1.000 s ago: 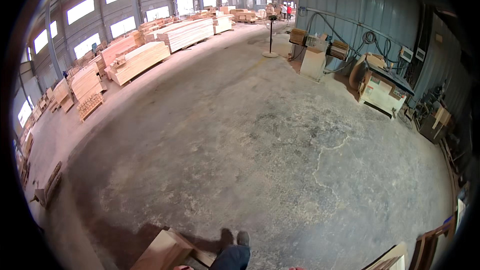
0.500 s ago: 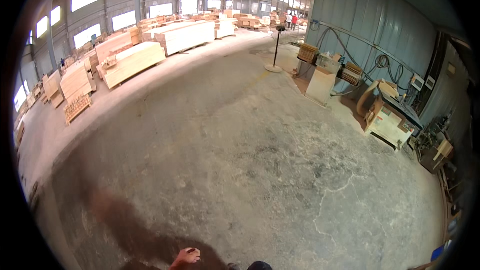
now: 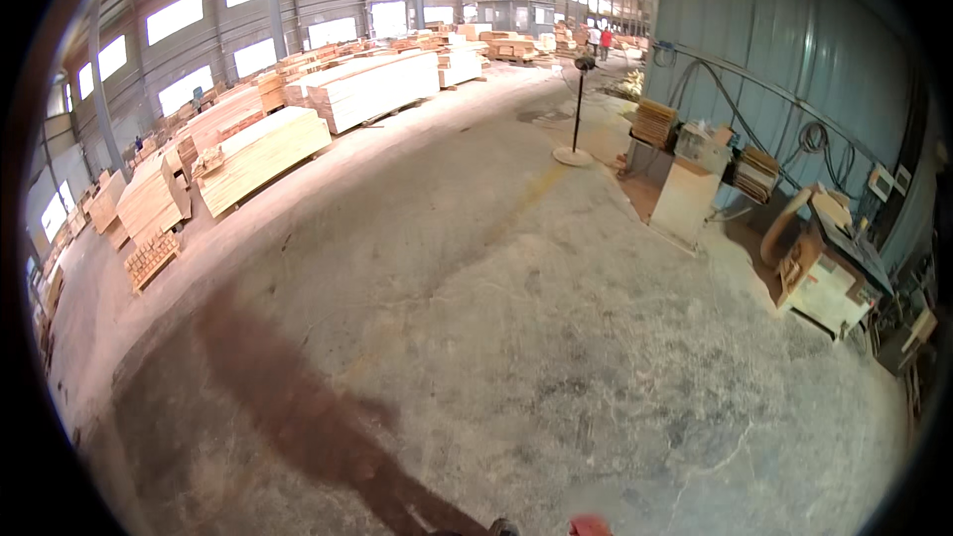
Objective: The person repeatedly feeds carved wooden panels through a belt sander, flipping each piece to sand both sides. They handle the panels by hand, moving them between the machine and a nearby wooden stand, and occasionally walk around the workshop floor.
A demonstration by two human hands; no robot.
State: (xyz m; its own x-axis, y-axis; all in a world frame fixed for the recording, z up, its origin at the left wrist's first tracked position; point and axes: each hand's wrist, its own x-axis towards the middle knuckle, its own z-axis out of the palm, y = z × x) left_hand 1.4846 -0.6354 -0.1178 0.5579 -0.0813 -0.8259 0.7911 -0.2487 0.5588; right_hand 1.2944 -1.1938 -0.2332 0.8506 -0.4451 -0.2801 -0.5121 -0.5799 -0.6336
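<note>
Neither hand in view, so finger state can't be told, nor whether anything is held. At the bottom edge only a dark shoe tip (image 3: 503,528) and a small red shape (image 3: 590,526), both cut off, the red one too clipped to identify. Bare concrete floor (image 3: 516,337) ahead, a long dark shadow (image 3: 298,407) running across it toward the shoe. Stacks of pale timber (image 3: 260,151) line the left side. Right wall: standing fan (image 3: 577,109), woodworking machine (image 3: 829,273), cables above. Two distant figures, blurred, far end
</note>
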